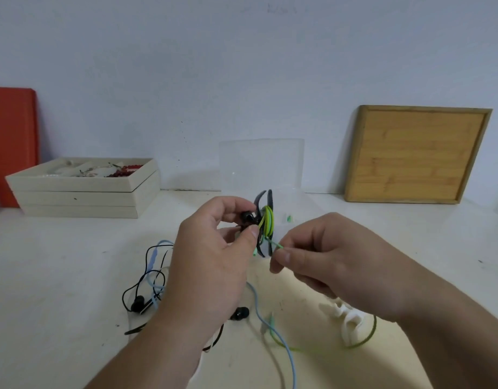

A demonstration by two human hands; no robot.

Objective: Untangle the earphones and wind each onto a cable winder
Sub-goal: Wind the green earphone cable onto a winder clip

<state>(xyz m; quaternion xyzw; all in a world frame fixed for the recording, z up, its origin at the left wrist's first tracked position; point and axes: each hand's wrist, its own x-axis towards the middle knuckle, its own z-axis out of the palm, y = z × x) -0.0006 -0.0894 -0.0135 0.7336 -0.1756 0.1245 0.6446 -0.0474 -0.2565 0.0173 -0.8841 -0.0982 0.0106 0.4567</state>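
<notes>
My left hand (214, 254) grips a black cable winder (266, 220) held upright above the table, with several turns of green earphone cable (267, 219) wound round its middle. My right hand (320, 256) pinches the free green cable (277, 245) just right of the winder. The rest of the green cable (354, 345) trails in a loop on the table below my right wrist. Black earphones (138, 303) and a light blue cable (273, 329) lie tangled on the table under my left forearm. A white cable winder (348, 318) lies below my right hand.
A clear plastic box (261, 164) stands behind the winder. Stacked beige trays (82, 197) with beads sit at the back left, beside a red board (12, 141). A wooden tray (416, 153) leans on the wall at the back right.
</notes>
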